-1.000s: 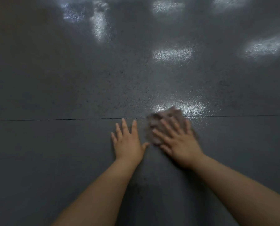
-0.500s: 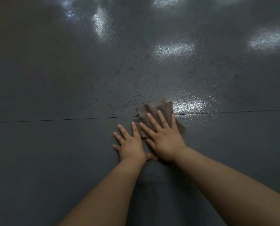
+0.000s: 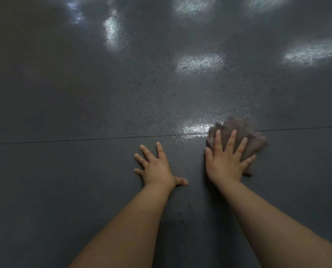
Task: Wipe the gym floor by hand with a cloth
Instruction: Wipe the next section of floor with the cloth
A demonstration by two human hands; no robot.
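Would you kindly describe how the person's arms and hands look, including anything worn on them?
Both forearms are bare as far as the frame shows, with no sleeves in view. The left hand and the right hand wear no gloves, and no rings, watch or bracelet can be seen. The dim light hides finer detail.

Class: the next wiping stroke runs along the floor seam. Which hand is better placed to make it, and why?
The right hand. Its spread fingers press flat on the cloth, which lies across the seam. The left hand rests flat on bare floor, touching no cloth.
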